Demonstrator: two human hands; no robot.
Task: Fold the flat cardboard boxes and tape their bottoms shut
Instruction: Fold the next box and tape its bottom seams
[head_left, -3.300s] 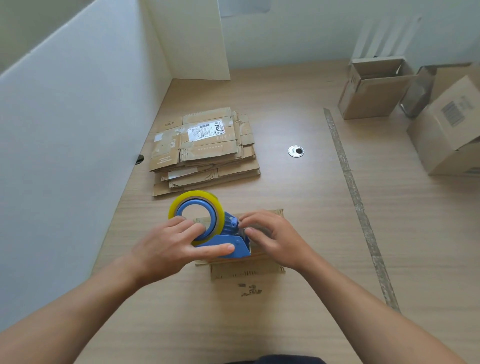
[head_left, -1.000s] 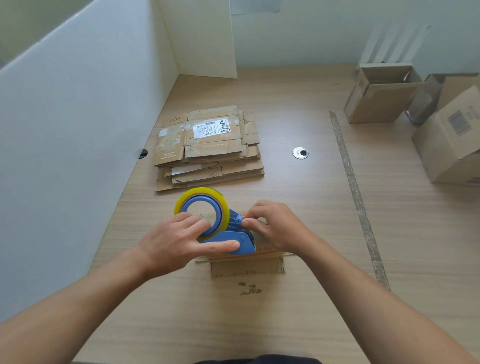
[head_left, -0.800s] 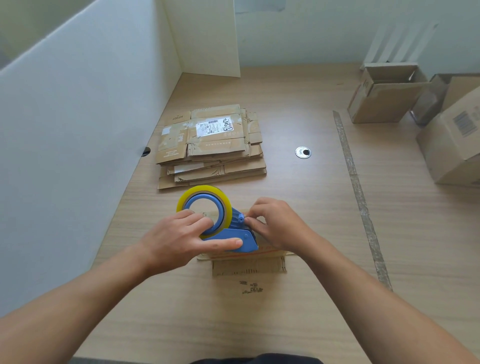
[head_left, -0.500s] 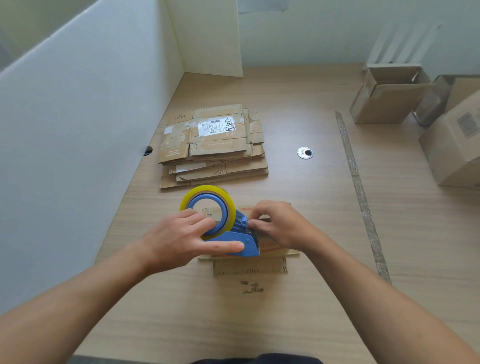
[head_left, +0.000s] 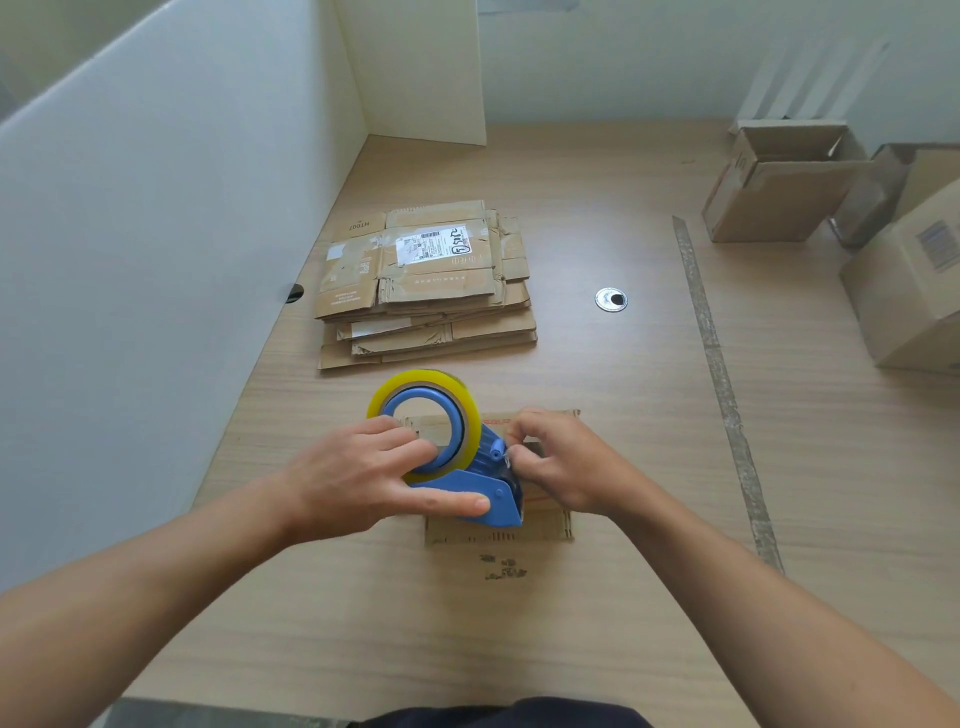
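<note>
Right hand (head_left: 566, 462) and left hand (head_left: 363, 478) still on the tape dispenser (head_left: 501, 496).

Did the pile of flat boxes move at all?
No. The pile of flat boxes lies just as close to the left of the round metal hole as before; only the camera shifted.

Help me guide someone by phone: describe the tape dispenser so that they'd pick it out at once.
On the wooden table, nearer the person than the stack of flattened boxes, a small cardboard box sits between the person's left hand and right hand. The tape dispenser rests on it: the only blue plastic thing among brown cardboard, carrying a yellow roll.
</note>
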